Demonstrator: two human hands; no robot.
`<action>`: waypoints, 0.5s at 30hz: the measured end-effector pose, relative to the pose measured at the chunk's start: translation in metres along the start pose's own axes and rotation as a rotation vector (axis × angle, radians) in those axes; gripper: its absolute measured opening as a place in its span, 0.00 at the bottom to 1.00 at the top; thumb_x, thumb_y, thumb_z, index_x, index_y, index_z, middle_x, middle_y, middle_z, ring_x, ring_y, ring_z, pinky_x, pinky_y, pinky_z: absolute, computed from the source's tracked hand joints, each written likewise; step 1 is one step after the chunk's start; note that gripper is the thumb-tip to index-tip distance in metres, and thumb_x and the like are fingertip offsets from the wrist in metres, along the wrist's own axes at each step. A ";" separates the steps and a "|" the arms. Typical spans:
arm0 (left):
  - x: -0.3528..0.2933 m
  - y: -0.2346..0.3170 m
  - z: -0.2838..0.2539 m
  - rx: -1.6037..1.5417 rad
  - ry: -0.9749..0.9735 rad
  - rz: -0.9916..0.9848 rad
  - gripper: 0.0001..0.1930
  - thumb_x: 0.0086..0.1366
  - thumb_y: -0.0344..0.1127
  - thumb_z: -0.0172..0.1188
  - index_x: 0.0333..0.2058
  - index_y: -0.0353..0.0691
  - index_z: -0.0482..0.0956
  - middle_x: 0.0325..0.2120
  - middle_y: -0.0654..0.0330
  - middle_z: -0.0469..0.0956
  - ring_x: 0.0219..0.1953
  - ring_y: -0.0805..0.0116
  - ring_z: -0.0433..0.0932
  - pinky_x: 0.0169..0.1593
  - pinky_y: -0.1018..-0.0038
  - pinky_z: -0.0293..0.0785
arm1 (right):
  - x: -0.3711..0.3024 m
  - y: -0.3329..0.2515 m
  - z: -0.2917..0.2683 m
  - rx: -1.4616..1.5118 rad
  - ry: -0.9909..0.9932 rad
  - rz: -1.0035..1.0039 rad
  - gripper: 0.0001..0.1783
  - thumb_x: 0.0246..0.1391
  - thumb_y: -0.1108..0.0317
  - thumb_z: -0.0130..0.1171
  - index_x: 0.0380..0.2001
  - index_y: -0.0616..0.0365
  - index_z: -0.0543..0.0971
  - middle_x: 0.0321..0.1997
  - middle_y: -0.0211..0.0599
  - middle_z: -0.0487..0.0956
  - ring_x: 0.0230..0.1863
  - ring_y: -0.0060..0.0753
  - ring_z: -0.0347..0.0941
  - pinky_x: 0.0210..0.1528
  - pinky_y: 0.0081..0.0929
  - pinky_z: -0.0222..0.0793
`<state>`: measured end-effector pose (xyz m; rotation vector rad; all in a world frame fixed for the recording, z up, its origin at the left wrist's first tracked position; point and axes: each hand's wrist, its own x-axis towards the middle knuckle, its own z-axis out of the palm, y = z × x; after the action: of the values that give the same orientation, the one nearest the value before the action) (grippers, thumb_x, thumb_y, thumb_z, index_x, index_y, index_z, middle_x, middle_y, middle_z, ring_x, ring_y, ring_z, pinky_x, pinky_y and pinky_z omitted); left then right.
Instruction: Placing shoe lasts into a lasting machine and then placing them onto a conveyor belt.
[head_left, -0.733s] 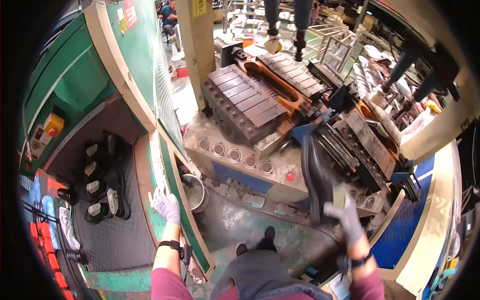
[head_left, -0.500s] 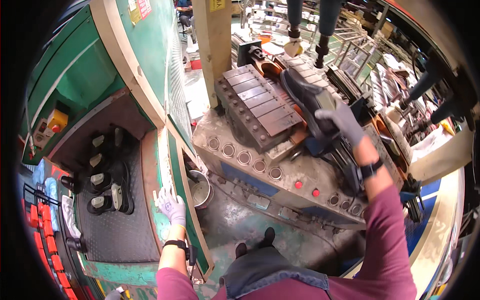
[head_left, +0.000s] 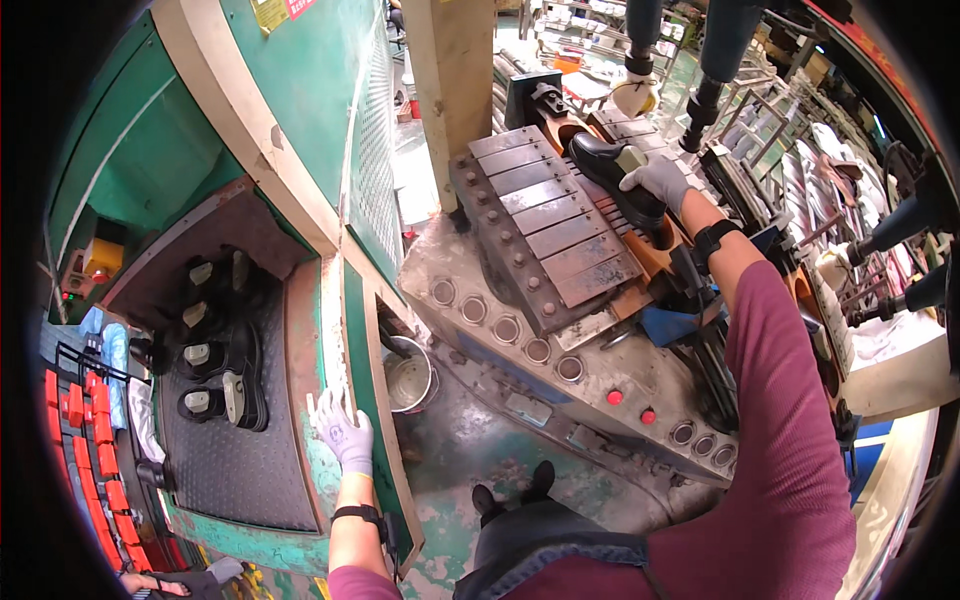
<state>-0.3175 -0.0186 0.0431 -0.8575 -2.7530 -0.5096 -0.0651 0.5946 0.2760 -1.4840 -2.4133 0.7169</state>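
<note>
Main risk I see: my right hand (head_left: 662, 184) is in between the steel plates (head_left: 548, 215) and the second plate bank (head_left: 622, 127), with a plunger (head_left: 637, 92) hanging near overhead. If anything there closed or dropped, fingers could get pinched. Red buttons (head_left: 614, 397) sit on the machine base, so a stray knock could be a trigger, judging by looks. The black shoe (head_left: 600, 172) could also land crooked if the toe catches a plate edge, or slip if the grip on its top is too shallow. Wristband might snag too.

Shoe is over the orange cradle (head_left: 652, 258), toe pointing away and to the left; can't tell if it's touching. Smooth black upper, glossy rounded toe, dark sole, pale block (head_left: 631, 157) sticking out of the opening.

Right hand pinches the shoe around that block, far fingers hidden. Left hand (head_left: 344, 432) is spread on the green cabinet's edge (head_left: 333, 345), holding nothing.
</note>
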 end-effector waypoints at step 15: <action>0.004 0.011 -0.008 0.023 0.043 0.065 0.31 0.47 0.30 0.62 0.55 0.40 0.71 0.56 0.49 0.69 0.67 0.45 0.57 0.71 0.53 0.50 | 0.044 0.032 0.032 0.169 -0.059 -0.035 0.38 0.32 0.56 0.73 0.51 0.58 0.77 0.48 0.49 0.81 0.50 0.46 0.78 0.53 0.35 0.72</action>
<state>-0.3135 -0.0107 0.0542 -0.9156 -2.6771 -0.4782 -0.0744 0.6358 0.2297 -1.3697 -2.3480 0.9430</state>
